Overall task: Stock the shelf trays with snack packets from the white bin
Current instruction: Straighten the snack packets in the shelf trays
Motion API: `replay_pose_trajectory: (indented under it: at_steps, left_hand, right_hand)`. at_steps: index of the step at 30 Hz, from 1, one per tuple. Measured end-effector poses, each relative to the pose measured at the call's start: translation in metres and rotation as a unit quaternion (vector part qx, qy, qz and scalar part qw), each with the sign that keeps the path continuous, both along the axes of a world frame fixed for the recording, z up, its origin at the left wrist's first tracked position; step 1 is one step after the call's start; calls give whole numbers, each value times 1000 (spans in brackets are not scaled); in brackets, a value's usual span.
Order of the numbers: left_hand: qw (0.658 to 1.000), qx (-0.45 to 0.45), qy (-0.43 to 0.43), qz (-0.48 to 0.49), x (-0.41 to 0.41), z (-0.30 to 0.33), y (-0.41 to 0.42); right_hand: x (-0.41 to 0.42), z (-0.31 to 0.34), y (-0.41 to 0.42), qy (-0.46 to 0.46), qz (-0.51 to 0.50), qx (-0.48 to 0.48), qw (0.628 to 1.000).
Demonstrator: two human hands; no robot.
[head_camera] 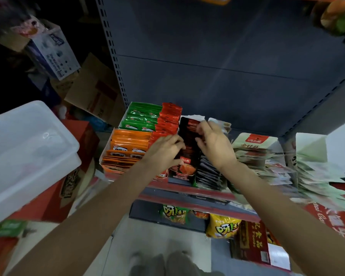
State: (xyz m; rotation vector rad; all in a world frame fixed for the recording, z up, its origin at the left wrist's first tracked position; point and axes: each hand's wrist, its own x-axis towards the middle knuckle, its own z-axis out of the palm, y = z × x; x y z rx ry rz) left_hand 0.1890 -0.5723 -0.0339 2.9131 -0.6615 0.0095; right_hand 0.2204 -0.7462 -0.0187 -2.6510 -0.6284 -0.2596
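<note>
A row of black-and-red snack packets (188, 136) stands in a narrow shelf tray in the middle of the shelf. My left hand (163, 150) grips the packets near the front of that row from the left. My right hand (213, 142) pinches packets further back in the same row, fingers curled over their tops. The white bin (24, 148) stands at the left on red cartons; its inside looks pale and blurred.
Orange packets (128, 150), green packets (141, 118) and red packets (167, 120) fill trays to the left. Grey packets (207, 172) and pale green bags (253, 148) lie to the right. Yellow snack bags (221, 226) sit on the lower shelf. Cardboard boxes (96, 90) are stacked behind the bin.
</note>
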Motion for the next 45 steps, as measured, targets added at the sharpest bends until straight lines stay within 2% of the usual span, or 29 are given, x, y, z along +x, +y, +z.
replay_pose_trajectory:
  at_steps: [3, 6, 8, 11, 14, 18, 20, 22, 24, 26, 27, 40, 43, 45]
  left_hand:
    - [998, 4, -57, -23, -10, -2, -4]
    - [998, 19, -28, -57, -18, -4, -7]
    - [999, 9, -10, -49, -18, -4, -7]
    - [996, -74, 45, 37, -15, -8, -4]
    - [993, -79, 68, 62, -15, -11, -7]
    - [999, -48, -5, 20, -22, -12, -2]
    - [998, -58, -13, 21, -23, -12, 3]
    - [997, -70, -7, 24, -23, -12, 5]
    - [996, -84, 1, 26, -23, -11, 6]
    - [995, -96, 2, 29, -22, -12, 5]
    - [994, -101, 2, 29, -21, -13, 5]
    - [996, -79, -9, 27, -26, -22, 9]
    - [996, -76, -25, 48, -25, -24, 7]
    - [994, -64, -66, 52, -28, -24, 7]
  right_hand:
    - [-13, -8, -8, 84, 44, -46, 994]
    - [-21, -13, -11, 156, 34, -61, 985]
    - [-27, -14, -10, 162, 17, -52, 985]
    - [-43, -11, -6, 104, -35, -49, 993]
    - [-65, -14, 3, 11, -29, -56, 998]
    - [-98, -23, 12, -77, 9, -111, 991]
    - [-112, -27, 20, -111, 27, -147, 983]
    - [-125, -31, 33, -72, 45, -148, 985]
    - [-130, -39, 45, 41, 18, -161, 986]
    - [-130, -49, 50, 160, -35, -178, 970]
    - [-130, -54, 52, 182, -49, -182, 965]
    - [-130, -75, 54, 123, -93, -148, 977]
    - [-133, -77, 54, 115, -98, -151, 977]
    - [-132, -76, 51, 118, -91, -150, 977]
